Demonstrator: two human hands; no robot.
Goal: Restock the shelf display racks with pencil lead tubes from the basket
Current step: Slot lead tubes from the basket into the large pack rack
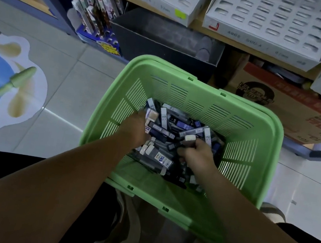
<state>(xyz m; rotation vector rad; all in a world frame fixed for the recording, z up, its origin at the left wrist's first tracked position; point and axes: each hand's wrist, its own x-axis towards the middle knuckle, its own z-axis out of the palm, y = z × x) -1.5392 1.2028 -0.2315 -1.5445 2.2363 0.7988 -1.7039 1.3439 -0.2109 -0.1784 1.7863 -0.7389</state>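
dark lead tubes (166, 134) heaped in green basket (164, 197); white slotted racks (272, 21), perhaps part-filled, shelved above.

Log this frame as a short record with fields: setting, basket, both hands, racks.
setting: shop aisle, shelf ahead
basket: green basket holding a loose pile of lead tubes
left hand: left hand in the pile, grip hidden
right hand: right hand, fingers curled round a white-capped tube
racks: white display racks on the shelf, slots look mostly empty
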